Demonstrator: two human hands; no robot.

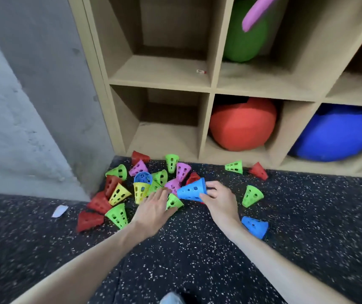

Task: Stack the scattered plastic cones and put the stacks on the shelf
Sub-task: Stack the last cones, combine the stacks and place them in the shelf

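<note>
**Blue cones in your right hand, left hand flat over the pile**

Your right hand (218,199) grips a nested stack of blue cones (192,190), thumb and fingers curled round its wide end, the narrow end pointing left and tilted down. Your left hand (156,207) holds nothing; its fingers are stretched out straight above a green cone (173,201) lying just under the fingertips, though you cannot tell if they touch it.

Around both hands, loose cones (118,194) in red, green, yellow, pink and blue lie scattered on the speckled dark floor (197,260), most of them left of the stack. One blue cone (255,226) lies on its side just right of your right forearm.

Beyond the pile stands the wooden shelf (212,93). Its lower compartments hold a red ball (242,125) and a blue ball (333,134); a green ball (244,34) sits above.
</note>
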